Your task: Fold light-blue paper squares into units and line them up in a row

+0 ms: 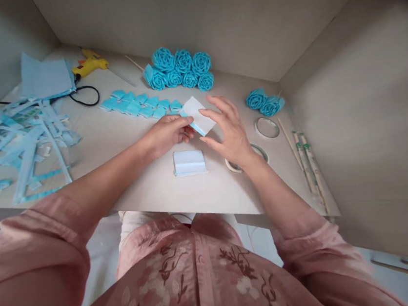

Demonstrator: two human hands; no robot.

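Observation:
Between my hands, above the middle of the table, is a small white and light-blue square of paper or fabric (199, 114), turned cornerwise with a blue strip along its lower left edge. My left hand (172, 132) pinches it at that edge, thumb on top. My right hand (228, 128) is at its right side, thumb and fingers spread apart, with fingertips close to or touching the square; I cannot tell which. Below them lies a small stack of pale-blue squares (189, 163). Just beyond my left hand are rows of folded blue petals (141, 103).
Blue flowers (179, 67) sit at the back, with more flowers (264, 102) at right. A tape roll (267, 127) and wrapped sticks (308, 161) lie on the right. At left are scraps (29, 143), larger blue sheets (46, 77) and a yellow glue gun (89, 63) with a black cord.

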